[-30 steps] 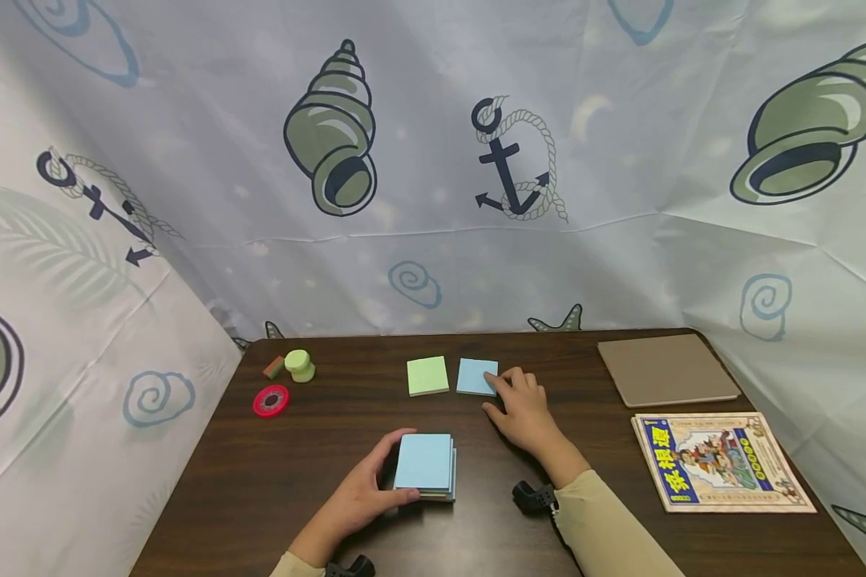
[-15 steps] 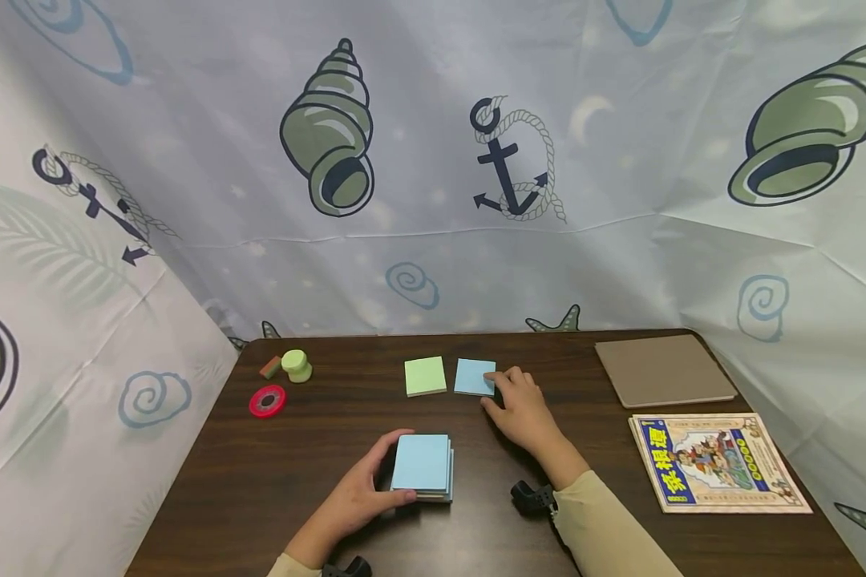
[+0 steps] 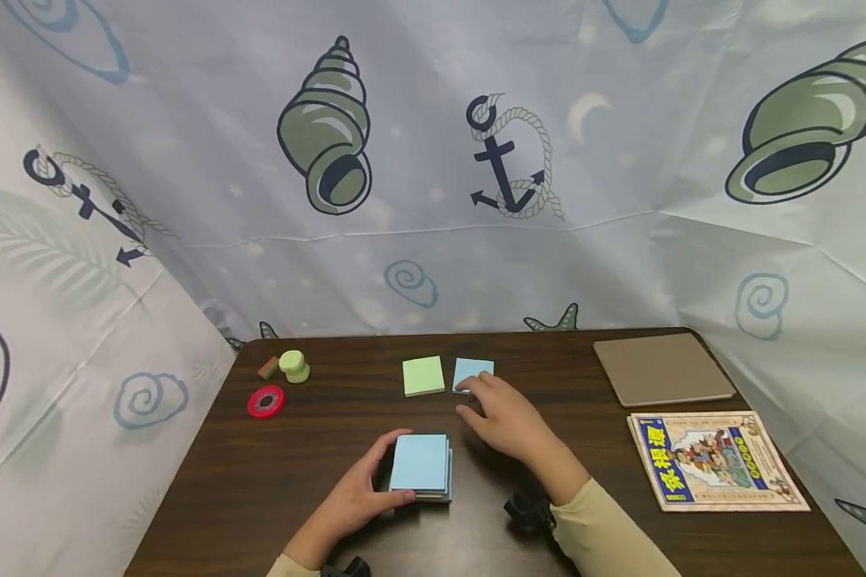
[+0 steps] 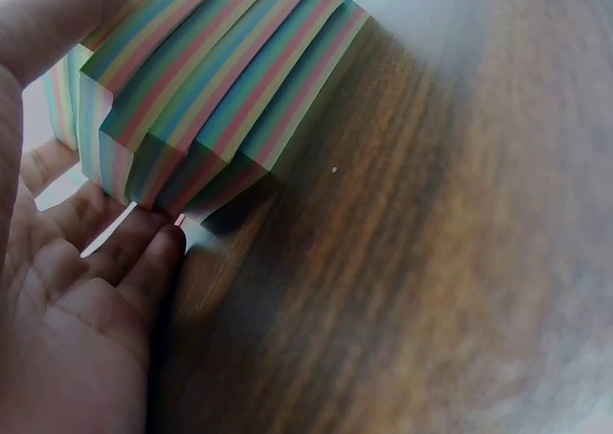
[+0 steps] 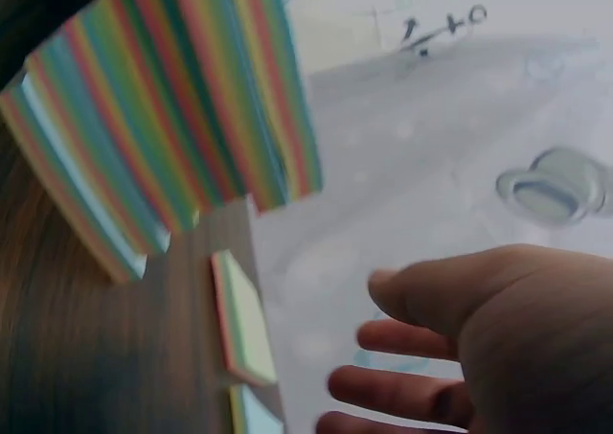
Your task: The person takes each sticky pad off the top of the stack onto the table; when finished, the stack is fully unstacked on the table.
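Striped-edged square paper pad (image 3: 421,465) | left hand (image 3: 352,503) grips | woodgrain table (image 3: 260,481)

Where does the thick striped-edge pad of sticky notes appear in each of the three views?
Head: pad low centre, blue top, left hand gripping it.
Left wrist: pad upper left, striped edges.
Right wrist: pad upper left.
Shared landmark: dark wooden table.
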`<state>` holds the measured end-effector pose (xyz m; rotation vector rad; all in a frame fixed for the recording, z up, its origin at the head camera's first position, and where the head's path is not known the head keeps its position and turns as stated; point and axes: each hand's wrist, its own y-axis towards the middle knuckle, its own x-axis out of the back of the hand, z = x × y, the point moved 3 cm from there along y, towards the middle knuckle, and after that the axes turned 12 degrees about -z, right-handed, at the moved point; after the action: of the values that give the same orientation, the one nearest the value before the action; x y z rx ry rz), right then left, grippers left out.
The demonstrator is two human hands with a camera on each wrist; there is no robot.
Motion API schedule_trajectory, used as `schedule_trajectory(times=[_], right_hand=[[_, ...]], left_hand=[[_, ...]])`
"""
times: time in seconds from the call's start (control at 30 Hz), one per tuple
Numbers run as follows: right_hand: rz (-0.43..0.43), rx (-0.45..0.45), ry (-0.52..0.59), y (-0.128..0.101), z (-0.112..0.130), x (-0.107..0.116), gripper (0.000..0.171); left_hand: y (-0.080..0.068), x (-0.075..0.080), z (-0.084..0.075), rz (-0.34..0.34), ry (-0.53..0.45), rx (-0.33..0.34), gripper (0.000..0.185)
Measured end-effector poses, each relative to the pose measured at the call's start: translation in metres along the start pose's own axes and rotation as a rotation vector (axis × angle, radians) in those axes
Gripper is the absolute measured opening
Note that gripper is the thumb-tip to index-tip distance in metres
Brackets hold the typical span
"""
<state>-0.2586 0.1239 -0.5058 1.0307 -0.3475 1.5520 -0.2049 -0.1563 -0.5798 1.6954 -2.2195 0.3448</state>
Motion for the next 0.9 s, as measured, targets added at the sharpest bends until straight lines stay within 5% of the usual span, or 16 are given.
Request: schedule_trajectory(times=[0.4,0.9], right_hand=[[0.179,0.155,0.005,-0.011,0.042,-0.004,0.048],[0.27,0.217,0.012,-0.021,0.049,-0.011,0.085]], left_hand=[[0.001,0.003,0.001,-0.005,0.027,0.006,0.091],[0.002,-0.001,0.006,0.021,-0.024,-0.019,0.09]])
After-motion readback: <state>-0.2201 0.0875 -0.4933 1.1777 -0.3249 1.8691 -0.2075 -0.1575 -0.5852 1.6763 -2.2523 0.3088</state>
